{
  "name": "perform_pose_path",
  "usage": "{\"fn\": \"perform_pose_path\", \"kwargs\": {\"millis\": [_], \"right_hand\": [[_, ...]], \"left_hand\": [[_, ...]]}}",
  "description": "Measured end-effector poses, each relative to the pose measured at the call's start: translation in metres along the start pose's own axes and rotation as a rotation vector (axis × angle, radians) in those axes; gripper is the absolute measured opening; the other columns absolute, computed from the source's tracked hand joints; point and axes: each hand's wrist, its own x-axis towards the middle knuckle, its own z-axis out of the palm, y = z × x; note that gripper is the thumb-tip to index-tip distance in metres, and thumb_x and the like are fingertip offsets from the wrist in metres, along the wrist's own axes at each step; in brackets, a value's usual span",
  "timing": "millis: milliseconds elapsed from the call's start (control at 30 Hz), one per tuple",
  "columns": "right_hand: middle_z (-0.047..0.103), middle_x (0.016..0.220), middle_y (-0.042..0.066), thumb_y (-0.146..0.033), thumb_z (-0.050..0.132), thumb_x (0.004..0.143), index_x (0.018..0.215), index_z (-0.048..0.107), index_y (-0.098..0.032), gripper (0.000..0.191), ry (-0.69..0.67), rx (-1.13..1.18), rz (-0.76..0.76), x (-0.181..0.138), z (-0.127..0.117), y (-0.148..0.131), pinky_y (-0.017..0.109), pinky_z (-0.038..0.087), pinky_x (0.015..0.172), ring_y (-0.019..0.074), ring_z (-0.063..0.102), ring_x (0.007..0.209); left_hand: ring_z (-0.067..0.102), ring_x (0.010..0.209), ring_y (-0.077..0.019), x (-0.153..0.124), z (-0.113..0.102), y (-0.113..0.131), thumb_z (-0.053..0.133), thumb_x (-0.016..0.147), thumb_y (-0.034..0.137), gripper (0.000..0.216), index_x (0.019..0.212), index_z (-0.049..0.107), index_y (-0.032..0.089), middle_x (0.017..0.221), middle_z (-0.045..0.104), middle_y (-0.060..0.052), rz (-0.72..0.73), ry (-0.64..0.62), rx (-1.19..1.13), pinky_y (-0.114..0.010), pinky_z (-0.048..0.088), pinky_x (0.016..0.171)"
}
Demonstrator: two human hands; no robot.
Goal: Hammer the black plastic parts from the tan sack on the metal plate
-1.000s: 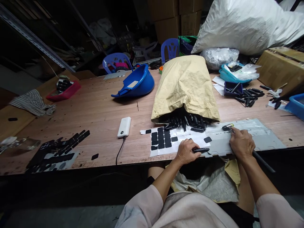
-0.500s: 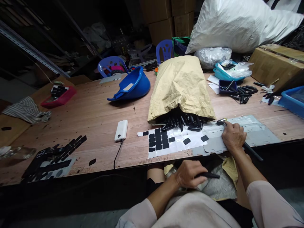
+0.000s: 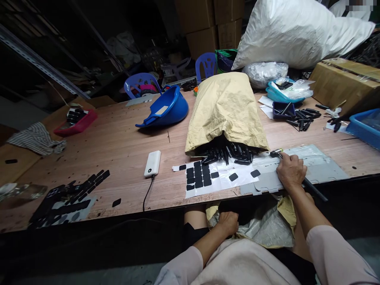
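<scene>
My right hand (image 3: 291,170) rests at the table's front edge, closed around the black handle of a hammer (image 3: 315,190). The hammer's small head lies on a grey plastic sheet (image 3: 322,160), left of my knuckles. Down at my lap, my left hand (image 3: 229,222) reaches into the mouth of an open sack (image 3: 268,227) with a silvery inside. Its fingers are hidden, and whether it holds anything does not show. A white sheet of black stickers (image 3: 198,174) lies on the table, left of the grey sheet. Behind it, slender black parts (image 3: 227,153) spill from a tan paper sack (image 3: 225,107).
A white power bank (image 3: 152,163) with a cable lies left of the stickers. Further back stand a blue basin (image 3: 175,107) and a pink tray (image 3: 84,122). At right are a cardboard box (image 3: 346,85), a blue tray (image 3: 366,126) and more black parts (image 3: 305,116).
My left hand has moved down and left into the lap sack; the slender black part that it held no longer shows. The right hand stays on the hammer.
</scene>
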Motion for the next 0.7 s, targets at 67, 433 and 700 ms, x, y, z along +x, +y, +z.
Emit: {"fn": "perform_pose_path", "kwargs": {"millis": [67, 433, 700], "right_hand": [[0.063, 0.106, 0.015, -0.027, 0.049, 0.105, 0.132, 0.074, -0.016, 0.038, 0.004, 0.001, -0.002, 0.000, 0.001, 0.000, 0.037, 0.019, 0.072, 0.0249, 0.049, 0.093], [0.063, 0.105, 0.015, -0.028, 0.050, 0.105, 0.130, 0.075, -0.018, 0.036, 0.008, 0.006, 0.006, 0.001, 0.004, 0.000, 0.037, 0.020, 0.072, 0.0248, 0.048, 0.092], [0.064, 0.106, 0.015, -0.027, 0.050, 0.104, 0.132, 0.074, -0.017, 0.037, 0.002, -0.001, -0.011, 0.000, 0.005, 0.001, 0.037, 0.022, 0.073, 0.0259, 0.051, 0.095]], "left_hand": [[0.077, 0.114, -0.0397, -0.002, -0.001, 0.001, 0.065, 0.096, 0.022, 0.025, 0.114, 0.082, 0.017, 0.118, 0.080, -0.022, 0.017, -0.012, 0.002, -0.049, 0.062, 0.095], [0.075, 0.092, -0.0196, -0.015, -0.128, 0.031, 0.073, 0.100, 0.038, 0.029, 0.125, 0.078, 0.025, 0.107, 0.080, -0.003, 0.564, 0.274, -0.348, -0.028, 0.057, 0.084], [0.066, 0.115, -0.0251, 0.049, -0.190, 0.024, 0.074, 0.099, 0.024, 0.021, 0.119, 0.077, 0.021, 0.118, 0.064, -0.008, 0.107, 0.759, -0.154, -0.034, 0.058, 0.097]]}}
